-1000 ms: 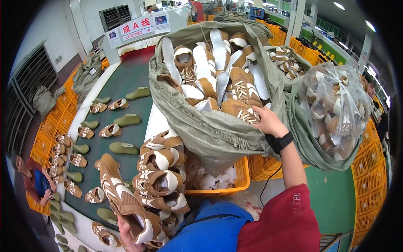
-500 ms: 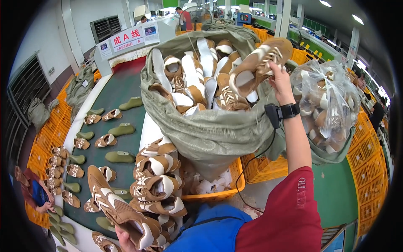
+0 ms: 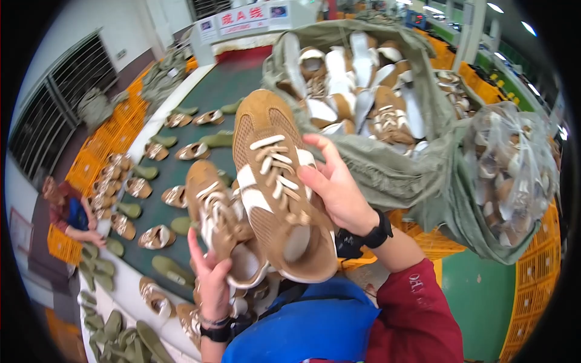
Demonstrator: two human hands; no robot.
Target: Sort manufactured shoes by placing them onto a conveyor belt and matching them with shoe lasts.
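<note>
Left of centre, a green belt (image 3: 233, 91); to its right, an open grey-green sack (image 3: 393, 172). Near centre, the right shoe (image 3: 260, 142) overlaps the left shoe (image 3: 203, 181), toes far. The right hand (image 3: 342, 193) grips the right shoe's side; the left hand (image 3: 212, 281) holds the left shoe near its heel.

Right forearm (image 3: 403, 248) angled up and inward from lower right; right hand (image 3: 336, 186) gripping, thumb extended toward the left. Left hand (image 3: 210, 279) lower, also gripping, index finger pointing upward, left wrist (image 3: 215, 310) near-vertical.
</note>
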